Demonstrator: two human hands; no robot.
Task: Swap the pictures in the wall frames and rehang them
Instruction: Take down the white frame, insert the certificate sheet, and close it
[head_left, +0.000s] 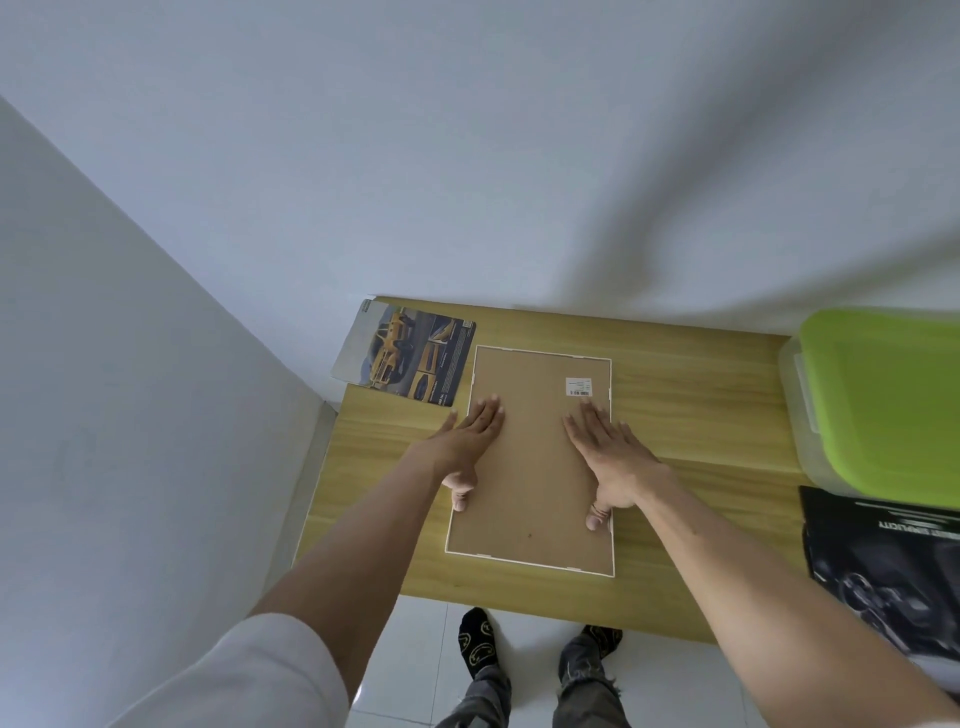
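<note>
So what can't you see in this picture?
Head view only:
- The frame lies face down; its brown backing board hides whether any picture is inside.
- The white label: print too small to read.
- The black poster and green-lidded box: cut off by the right edge.
- Both thumbs: partly hidden under the left hand and right hand.

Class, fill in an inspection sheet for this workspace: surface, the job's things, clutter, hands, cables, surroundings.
Surface: wooden table, pushed against the wall.
Job's things: white frame lying face down, brown backing up; car picture at the far left corner; dark poster at the right edge.
Clutter: green-lidded plastic box on the right.
Hands: left hand and right hand flat on the backing, fingers straight.
Cables: nothing seen.
Surroundings: white walls, tiled floor.
</note>
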